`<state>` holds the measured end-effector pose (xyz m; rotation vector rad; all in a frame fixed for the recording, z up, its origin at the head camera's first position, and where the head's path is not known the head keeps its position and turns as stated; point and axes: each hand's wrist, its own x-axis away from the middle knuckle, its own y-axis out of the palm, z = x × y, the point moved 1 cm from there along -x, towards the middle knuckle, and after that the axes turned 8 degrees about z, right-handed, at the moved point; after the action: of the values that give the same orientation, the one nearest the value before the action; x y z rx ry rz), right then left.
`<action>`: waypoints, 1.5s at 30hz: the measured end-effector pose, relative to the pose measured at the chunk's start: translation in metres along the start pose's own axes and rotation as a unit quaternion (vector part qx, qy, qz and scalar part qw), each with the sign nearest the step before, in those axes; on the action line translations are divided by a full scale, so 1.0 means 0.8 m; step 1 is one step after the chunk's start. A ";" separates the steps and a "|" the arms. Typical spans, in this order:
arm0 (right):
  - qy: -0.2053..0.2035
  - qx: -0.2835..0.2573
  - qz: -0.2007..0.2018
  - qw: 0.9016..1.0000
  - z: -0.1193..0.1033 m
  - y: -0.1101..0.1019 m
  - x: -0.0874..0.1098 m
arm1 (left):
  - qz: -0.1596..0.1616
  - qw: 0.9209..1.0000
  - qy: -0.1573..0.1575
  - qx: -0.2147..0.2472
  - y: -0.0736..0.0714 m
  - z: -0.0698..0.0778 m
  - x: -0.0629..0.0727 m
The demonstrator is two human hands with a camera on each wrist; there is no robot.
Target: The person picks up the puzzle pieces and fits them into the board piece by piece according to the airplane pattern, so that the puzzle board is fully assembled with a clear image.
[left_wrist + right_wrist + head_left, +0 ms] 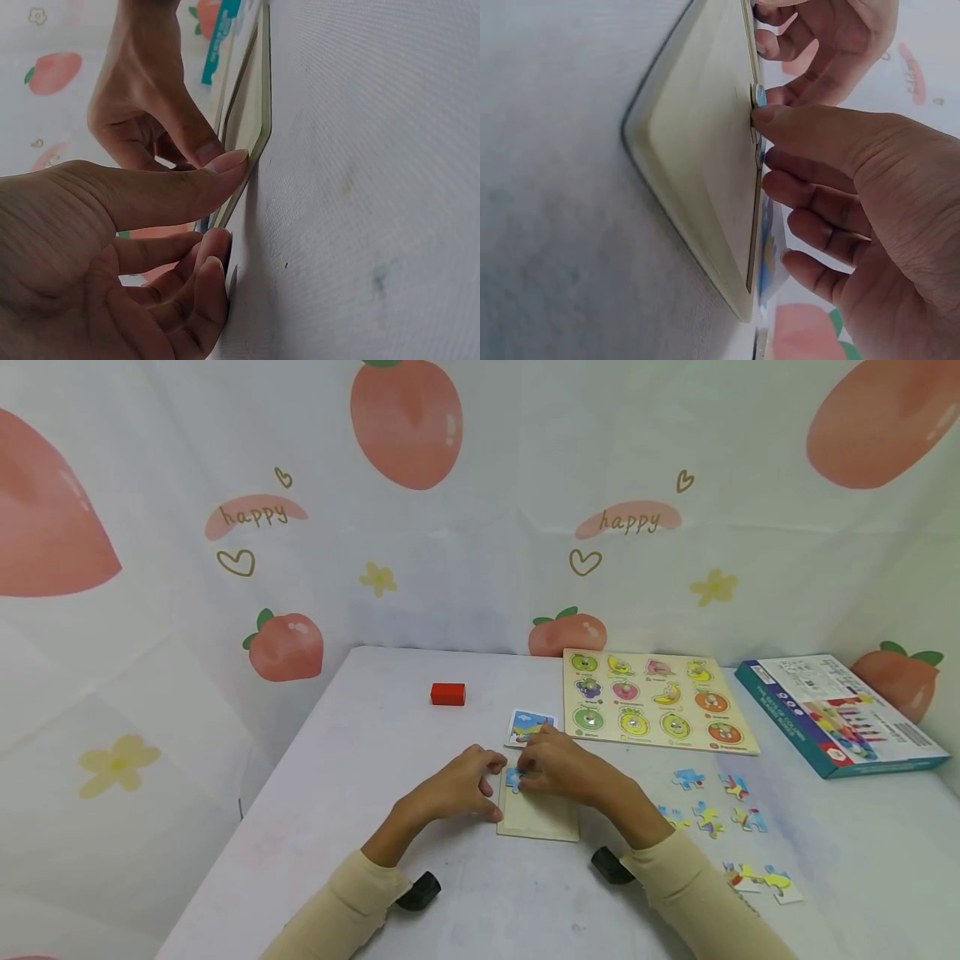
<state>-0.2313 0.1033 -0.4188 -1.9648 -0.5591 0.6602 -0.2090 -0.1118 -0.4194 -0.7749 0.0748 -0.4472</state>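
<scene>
Right grip (558,766) on puzzle piece (513,779), picture card (527,725) (partly hidden) beyond.

A red block (447,694) sits on the far left of the table (322,793). Far right lie a fruit-picture board (651,706) and, beyond it rightward, a box (843,714) (teal along its sides). Behind hangs peach-patterned cloth (465,568).
</scene>
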 end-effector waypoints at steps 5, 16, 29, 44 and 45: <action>-0.001 0.002 0.002 1.000 0.001 0.000 0.001 | 0.000 1.000 0.006 -0.002 0.000 0.000 0.000; 0.002 0.000 0.001 1.000 -0.001 -0.001 0.001 | 0.001 1.000 0.016 0.001 -0.001 0.001 0.002; 0.017 0.000 -0.005 1.000 -0.001 -0.001 0.002 | -0.001 1.000 0.018 0.003 0.000 0.000 0.000; 0.007 -0.004 0.008 1.000 0.001 0.001 0.002 | 0.004 0.996 0.070 -0.063 0.004 0.006 0.001; 0.003 -0.004 0.011 1.000 0.002 0.001 0.002 | 0.002 0.994 0.077 -0.072 0.004 0.008 0.002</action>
<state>-0.2307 0.1048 -0.4206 -1.9833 -0.5370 0.6667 -0.2052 -0.1064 -0.4172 -0.8811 0.2546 -0.5005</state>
